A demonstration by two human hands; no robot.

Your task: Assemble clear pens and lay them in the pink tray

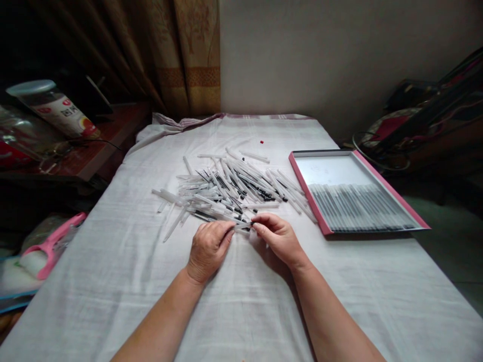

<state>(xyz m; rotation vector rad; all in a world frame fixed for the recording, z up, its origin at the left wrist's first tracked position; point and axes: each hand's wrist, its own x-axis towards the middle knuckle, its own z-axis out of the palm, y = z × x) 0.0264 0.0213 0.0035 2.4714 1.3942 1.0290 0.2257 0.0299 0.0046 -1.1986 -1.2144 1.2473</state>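
Note:
A loose pile of clear pen barrels and pens with black tips (pixel 234 191) lies on the white cloth (pixel 113 281) in the middle. My left hand (pixel 209 249) and my right hand (pixel 277 237) meet at the pile's near edge, both pinched on the ends of one clear pen (pixel 242 226) held between them. To the right lies a flat box with a pink rim (pixel 309 198), with several pens laid side by side in a row (pixel 358 207) inside it.
A tiny red bit (pixel 261 142) lies on the cloth beyond the pile. At the left stand a dark wooden shelf (pixel 86 161) with a lidded jar (pixel 53 108) and a pink-handled item (pixel 53 244) below. Curtain and wall are behind; bags at right.

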